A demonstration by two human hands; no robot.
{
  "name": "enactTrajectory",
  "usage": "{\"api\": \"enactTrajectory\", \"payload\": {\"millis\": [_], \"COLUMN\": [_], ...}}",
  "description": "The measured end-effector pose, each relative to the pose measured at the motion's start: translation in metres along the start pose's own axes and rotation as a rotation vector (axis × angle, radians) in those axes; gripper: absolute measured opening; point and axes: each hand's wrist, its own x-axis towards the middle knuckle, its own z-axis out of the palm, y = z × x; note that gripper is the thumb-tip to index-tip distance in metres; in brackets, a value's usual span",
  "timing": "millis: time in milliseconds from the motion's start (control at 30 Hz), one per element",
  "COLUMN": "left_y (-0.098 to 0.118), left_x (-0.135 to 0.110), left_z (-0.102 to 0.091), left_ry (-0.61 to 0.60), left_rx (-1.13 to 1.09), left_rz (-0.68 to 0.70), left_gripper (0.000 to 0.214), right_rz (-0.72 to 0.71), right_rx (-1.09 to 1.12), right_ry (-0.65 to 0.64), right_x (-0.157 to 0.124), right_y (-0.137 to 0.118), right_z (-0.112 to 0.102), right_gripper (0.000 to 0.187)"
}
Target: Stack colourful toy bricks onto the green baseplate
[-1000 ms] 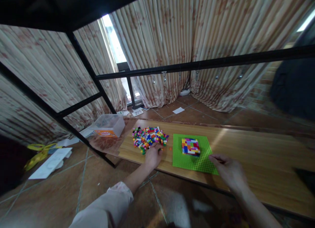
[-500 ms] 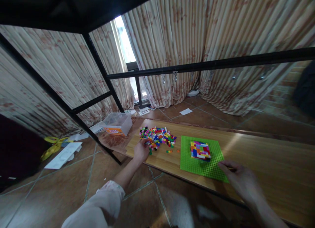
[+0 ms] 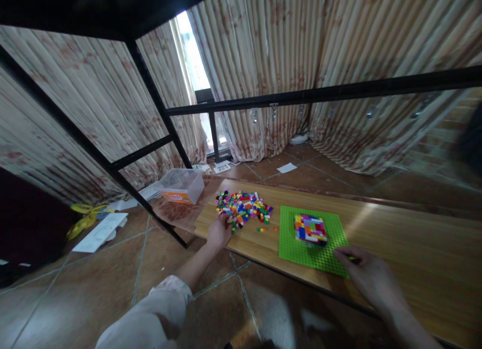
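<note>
My left hand is at the near left edge of a pile of small multicoloured toy building bricks. Its fingers are bent down among the bricks, and whatever lies between the fingertips is hidden. A green studded baseplate lies to the right of the pile, bearing a squarish build of coloured bricks with layered sides. By the plate's near right corner, my right hand has thumb and forefinger pressed together; anything pinched there is too small to name. A short row of joined bricks and an orange brick lie between pile and plate.
The wooden board runs off to the right. A clear plastic box with an orange label stands left of the pile. Black metal bars cross behind and to the left. Papers and a yellow ribbon-like item lie on the tiled floor.
The view has shifted slightly. My left hand stays at the pile's near edge with small finger movement, and my right hand keeps its pinch beside the plate. The brick build looks unchanged.
</note>
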Motion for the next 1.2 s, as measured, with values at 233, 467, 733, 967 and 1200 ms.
{"api": "enactTrajectory", "payload": {"millis": [233,467,733,967,1200], "left_y": [0.002,0.012,0.04,0.095,0.136], "left_x": [-0.002,0.003,-0.006,-0.055,-0.073], "left_z": [0.004,-0.002,-0.013,-0.009,0.014], "left_ry": [0.003,0.005,-0.187,-0.799,-0.865], "left_rx": [-0.12,-0.376,-0.844,-1.629,-1.734], "left_rz": [0.045,-0.025,-0.087,-0.388,-0.404], "left_gripper": [0.019,0.009,0.025,0.019,0.016], "right_rz": [-0.001,-0.047,-0.077,-0.128,-0.051], "right_rx": [-0.033,-0.008,0.068,0.658,0.921], "right_ry": [-0.019,0.005,0.006,-0.16,-0.31], "right_x": [-0.001,-0.003,-0.008,-0.031,-0.045], "right_y": [-0.004,-0.007,-0.013,-0.057,-0.078], "right_z": [-0.001,0.002,0.003,0.017,0.018], "right_gripper": [0.039,0.036,0.03,0.039,0.039]}}
